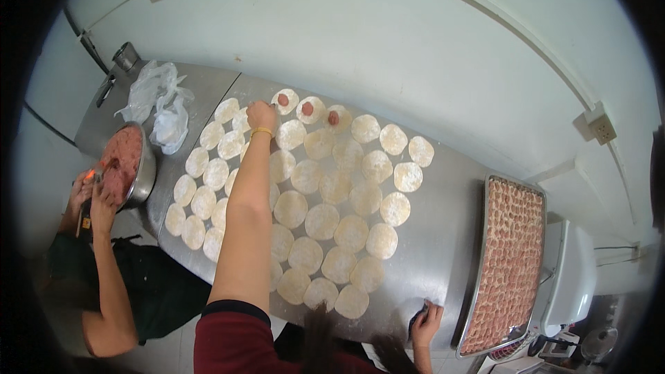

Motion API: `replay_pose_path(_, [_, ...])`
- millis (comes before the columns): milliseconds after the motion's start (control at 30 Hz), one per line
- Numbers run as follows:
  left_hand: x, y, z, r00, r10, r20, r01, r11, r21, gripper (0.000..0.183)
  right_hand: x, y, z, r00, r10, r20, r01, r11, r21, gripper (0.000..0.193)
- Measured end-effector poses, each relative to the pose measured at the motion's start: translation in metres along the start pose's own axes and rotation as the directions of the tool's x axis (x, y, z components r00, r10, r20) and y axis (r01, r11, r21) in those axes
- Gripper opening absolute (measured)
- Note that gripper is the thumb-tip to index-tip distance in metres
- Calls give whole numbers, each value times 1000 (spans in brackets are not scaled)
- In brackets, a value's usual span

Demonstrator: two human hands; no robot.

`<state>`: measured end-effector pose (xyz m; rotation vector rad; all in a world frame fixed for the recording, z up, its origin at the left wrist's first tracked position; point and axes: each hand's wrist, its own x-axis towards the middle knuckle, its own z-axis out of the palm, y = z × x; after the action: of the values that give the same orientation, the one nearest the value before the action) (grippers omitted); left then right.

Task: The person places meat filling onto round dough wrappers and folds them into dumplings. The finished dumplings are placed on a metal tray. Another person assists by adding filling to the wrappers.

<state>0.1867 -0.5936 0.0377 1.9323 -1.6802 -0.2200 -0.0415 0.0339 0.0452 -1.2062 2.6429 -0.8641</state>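
Observation:
My left hand (261,116) is reached out to the far rows of flat, floured dough rounds, its fingers bent closed and pointing down at a round. Whatever is in those fingers is hidden. Just right of it, three dough rounds carry small lumps of pink minced meat (308,109). Several bare dough rounds (322,222) lie in rows on the steel table (433,249), some of them behind my left forearm. At the table's near right edge, my right hand (428,322) is closed around a small dark object (418,314) that I cannot make out.
A co-worker's hands (102,204) are at a steel bowl (145,176) of minced meat on the left. Behind it lie a plastic bag (170,121) and a metal cup (126,56). To the right stands a tray (483,263) full of small meat-topped pieces, beside a white appliance (573,270).

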Motion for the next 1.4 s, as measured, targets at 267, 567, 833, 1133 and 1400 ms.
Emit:
replay_pose_path(267, [35,-10,36,965,-80,248,106,990,-97,24,-5,4,17,999,-25,-47,18,989,-148,45])
replay_pose_path(567, [27,-12,23,799,-3,601,600,-50,-798,29,-4,2,16,997,-57,-60,47,986,-161,41])
replay_pose_path(833, [-161,42,-55,407,534,741,888,-44,-457,29,22,-19,21,908,418,11,-398,855,332,22])
replay_pose_path(1133, [-436,88,-131,165,423,891,890,325,-319,28,35,-65,-10,854,174,490,-515,159,842,15])
replay_pose_path(1400, [-511,55,-102,355,413,839,206,840,-501,32,-1,17,18,814,322,484,-581,481,657,16])
